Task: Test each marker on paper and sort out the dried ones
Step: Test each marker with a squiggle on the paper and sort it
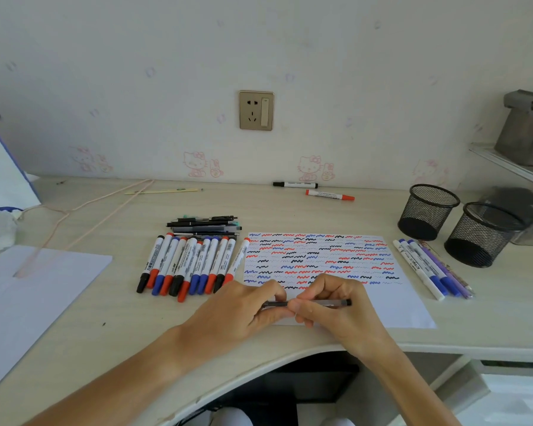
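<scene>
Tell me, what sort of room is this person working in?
Probably a child's bedroom or home study corner: cartoon cat wallpaper, a pale desk with mesh pen cups, and a wall socket.

No legible txt. Marker row (191, 265) left of centre & pens (428, 265) at right carry barrel print, too small/blurred to read.

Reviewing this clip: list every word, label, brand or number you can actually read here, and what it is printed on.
None can be read.
Row of whiteboard markers: barrel print and barcodes, too small and blurred.
Black marker and red marker by the wall: blurred labels.
Pens right of the test paper: dark lettering, illegible.
Test paper: only squiggles, no words.
Wall socket: no text visible.
</scene>
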